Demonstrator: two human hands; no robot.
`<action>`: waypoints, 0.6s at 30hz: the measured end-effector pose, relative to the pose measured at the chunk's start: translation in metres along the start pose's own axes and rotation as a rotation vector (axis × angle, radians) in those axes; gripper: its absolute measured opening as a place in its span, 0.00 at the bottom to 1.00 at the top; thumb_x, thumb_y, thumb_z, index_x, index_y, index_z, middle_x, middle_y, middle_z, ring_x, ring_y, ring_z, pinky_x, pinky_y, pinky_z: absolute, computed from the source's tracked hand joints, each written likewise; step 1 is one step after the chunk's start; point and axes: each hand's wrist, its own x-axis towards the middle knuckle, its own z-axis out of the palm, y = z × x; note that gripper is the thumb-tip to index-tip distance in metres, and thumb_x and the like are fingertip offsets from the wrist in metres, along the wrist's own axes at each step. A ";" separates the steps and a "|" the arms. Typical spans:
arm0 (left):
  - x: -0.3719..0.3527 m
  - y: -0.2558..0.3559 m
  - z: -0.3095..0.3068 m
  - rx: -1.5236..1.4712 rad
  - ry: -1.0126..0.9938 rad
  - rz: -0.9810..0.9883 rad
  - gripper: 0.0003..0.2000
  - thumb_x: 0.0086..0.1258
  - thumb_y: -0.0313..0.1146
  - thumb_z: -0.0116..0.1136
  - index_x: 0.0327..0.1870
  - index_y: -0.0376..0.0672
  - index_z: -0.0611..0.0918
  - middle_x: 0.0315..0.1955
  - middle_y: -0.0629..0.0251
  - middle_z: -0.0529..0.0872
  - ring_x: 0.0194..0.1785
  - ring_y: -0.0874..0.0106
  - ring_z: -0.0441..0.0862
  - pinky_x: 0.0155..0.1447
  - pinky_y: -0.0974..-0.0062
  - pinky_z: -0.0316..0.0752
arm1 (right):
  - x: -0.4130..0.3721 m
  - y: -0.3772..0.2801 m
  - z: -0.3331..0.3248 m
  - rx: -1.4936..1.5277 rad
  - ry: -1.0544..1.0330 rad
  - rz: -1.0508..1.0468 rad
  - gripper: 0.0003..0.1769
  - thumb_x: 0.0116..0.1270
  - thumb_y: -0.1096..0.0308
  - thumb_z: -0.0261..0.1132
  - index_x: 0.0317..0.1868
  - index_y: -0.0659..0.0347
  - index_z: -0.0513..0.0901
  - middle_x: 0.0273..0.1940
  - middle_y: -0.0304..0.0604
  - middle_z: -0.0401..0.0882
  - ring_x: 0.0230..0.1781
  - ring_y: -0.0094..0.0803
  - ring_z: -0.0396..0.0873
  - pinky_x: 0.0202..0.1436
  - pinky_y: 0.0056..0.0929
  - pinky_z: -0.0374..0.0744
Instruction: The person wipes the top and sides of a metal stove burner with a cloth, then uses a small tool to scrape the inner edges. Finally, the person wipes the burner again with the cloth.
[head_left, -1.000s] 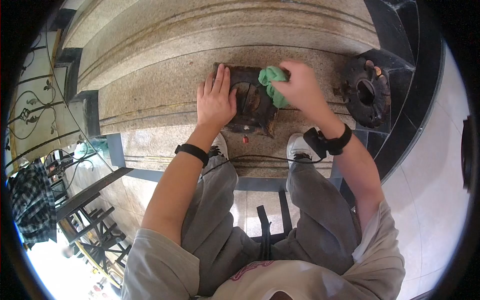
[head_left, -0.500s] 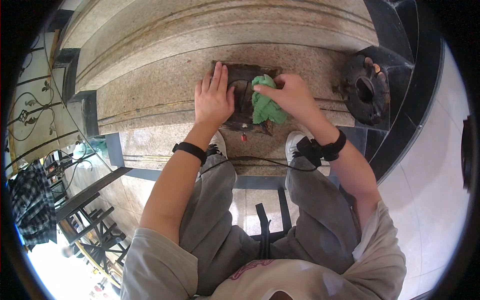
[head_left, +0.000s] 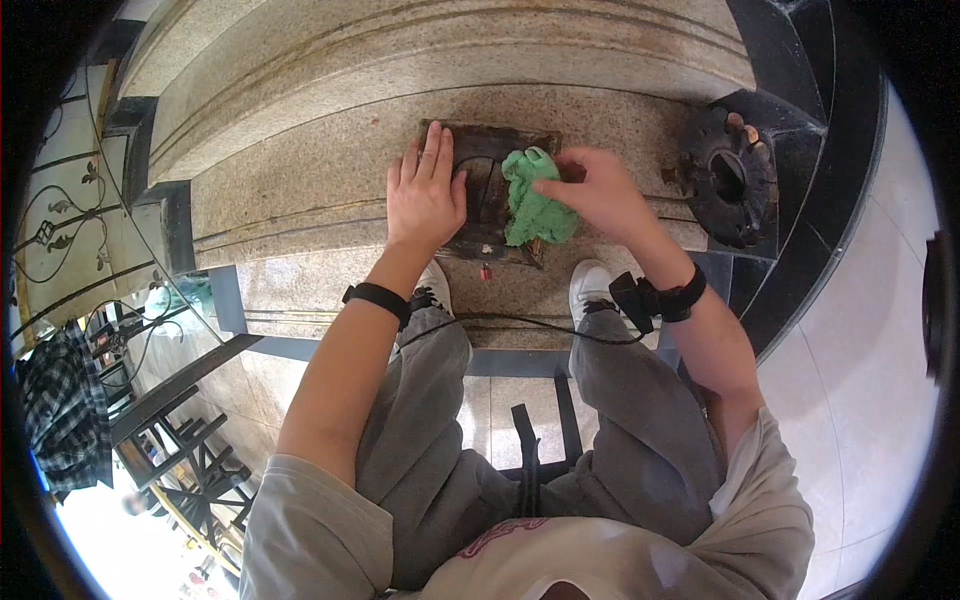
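A dark, square, worn piece (head_left: 484,178) lies on a speckled stone step between my feet. My left hand (head_left: 428,195) rests flat on its left side, fingers stretched out and pointing away from me. On the right side of the piece sits a crumpled green cloth (head_left: 538,205). My right hand (head_left: 595,195) pinches the cloth's right edge between thumb and fingers; part of the fingers is hidden. A small red object (head_left: 486,272) lies just below the piece's near edge.
A dark round part with a central hole (head_left: 728,180) lies on the step at right. Higher stone steps (head_left: 450,50) rise ahead. My white shoes (head_left: 592,285) stand on the near step. At left are a metal railing (head_left: 60,215) and a plaid cloth (head_left: 62,405).
My right hand has shifted slightly to the right, and its thumb lies further right on the green cloth. The cloth has moved a little. My left hand stays nearly in place.
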 end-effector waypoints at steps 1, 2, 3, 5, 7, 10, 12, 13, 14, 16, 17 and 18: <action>0.000 0.000 0.000 0.000 0.000 0.000 0.30 0.74 0.38 0.57 0.76 0.37 0.70 0.75 0.53 0.72 0.69 0.52 0.75 0.70 0.54 0.69 | -0.002 -0.002 0.000 -0.017 0.008 -0.027 0.29 0.57 0.55 0.80 0.48 0.72 0.87 0.40 0.53 0.88 0.40 0.37 0.87 0.45 0.35 0.84; 0.000 0.000 0.000 -0.003 0.002 0.000 0.30 0.74 0.38 0.57 0.76 0.37 0.70 0.75 0.53 0.72 0.69 0.52 0.75 0.70 0.54 0.69 | -0.003 -0.006 0.001 -0.034 0.017 -0.054 0.28 0.56 0.56 0.81 0.48 0.72 0.87 0.39 0.53 0.88 0.40 0.37 0.87 0.45 0.34 0.84; 0.000 0.000 0.000 -0.005 0.005 0.001 0.30 0.74 0.38 0.57 0.75 0.37 0.70 0.75 0.53 0.72 0.69 0.52 0.75 0.70 0.54 0.69 | -0.003 -0.008 0.001 -0.034 0.017 -0.053 0.28 0.56 0.56 0.81 0.48 0.72 0.87 0.39 0.53 0.88 0.40 0.37 0.87 0.45 0.34 0.84; 0.000 0.000 0.001 -0.006 0.016 0.003 0.30 0.73 0.39 0.57 0.74 0.36 0.72 0.74 0.54 0.73 0.69 0.52 0.75 0.69 0.53 0.69 | -0.002 -0.012 0.003 0.084 -0.083 -0.061 0.26 0.55 0.60 0.82 0.47 0.72 0.87 0.39 0.50 0.88 0.39 0.36 0.87 0.46 0.33 0.84; 0.000 -0.001 0.003 -0.008 0.026 0.007 0.29 0.72 0.40 0.57 0.73 0.36 0.74 0.74 0.55 0.73 0.68 0.53 0.75 0.69 0.52 0.69 | -0.001 -0.008 0.009 0.086 -0.079 -0.059 0.25 0.55 0.61 0.82 0.47 0.71 0.87 0.38 0.49 0.88 0.38 0.36 0.86 0.46 0.32 0.84; 0.001 -0.001 0.002 -0.023 0.027 0.007 0.30 0.72 0.40 0.58 0.73 0.36 0.74 0.74 0.54 0.73 0.68 0.52 0.75 0.69 0.52 0.69 | -0.002 -0.011 0.015 0.005 -0.046 -0.079 0.23 0.55 0.63 0.82 0.45 0.69 0.87 0.37 0.48 0.87 0.37 0.36 0.86 0.45 0.32 0.84; 0.001 0.000 0.002 -0.011 0.030 0.009 0.29 0.72 0.40 0.58 0.73 0.35 0.74 0.74 0.54 0.74 0.68 0.52 0.75 0.68 0.52 0.69 | -0.003 -0.013 0.017 -0.079 -0.019 -0.101 0.22 0.56 0.62 0.81 0.45 0.69 0.87 0.37 0.47 0.87 0.36 0.35 0.85 0.45 0.33 0.84; 0.001 0.000 0.002 -0.011 0.029 0.008 0.29 0.72 0.40 0.58 0.73 0.35 0.74 0.74 0.54 0.74 0.68 0.52 0.75 0.68 0.52 0.69 | -0.003 -0.014 0.018 -0.050 -0.011 -0.119 0.22 0.56 0.62 0.81 0.44 0.68 0.86 0.37 0.48 0.87 0.36 0.35 0.85 0.45 0.33 0.84; 0.001 0.000 0.002 -0.013 0.029 0.009 0.29 0.72 0.40 0.58 0.73 0.35 0.74 0.74 0.54 0.74 0.68 0.52 0.75 0.68 0.52 0.69 | -0.003 -0.014 0.018 -0.021 -0.004 -0.138 0.22 0.56 0.62 0.81 0.44 0.68 0.86 0.37 0.48 0.87 0.36 0.35 0.85 0.45 0.33 0.84; 0.000 0.000 0.002 -0.015 0.028 0.009 0.29 0.72 0.40 0.58 0.72 0.35 0.74 0.74 0.54 0.74 0.68 0.52 0.75 0.68 0.52 0.69 | 0.001 -0.008 0.016 0.003 -0.015 -0.147 0.21 0.57 0.62 0.81 0.45 0.68 0.86 0.37 0.47 0.87 0.37 0.34 0.85 0.45 0.33 0.84; 0.001 0.000 0.002 -0.014 0.027 0.009 0.29 0.72 0.40 0.58 0.72 0.35 0.74 0.74 0.54 0.74 0.68 0.51 0.75 0.68 0.52 0.69 | 0.002 -0.007 0.014 0.026 -0.026 -0.156 0.21 0.58 0.61 0.81 0.45 0.68 0.86 0.37 0.47 0.88 0.37 0.33 0.85 0.45 0.32 0.84; 0.001 0.000 0.001 -0.014 0.026 0.008 0.29 0.72 0.40 0.58 0.72 0.35 0.74 0.74 0.54 0.73 0.68 0.51 0.75 0.68 0.51 0.69 | 0.002 -0.006 0.012 0.026 -0.027 -0.156 0.21 0.58 0.61 0.81 0.45 0.68 0.86 0.37 0.47 0.88 0.37 0.33 0.85 0.45 0.32 0.84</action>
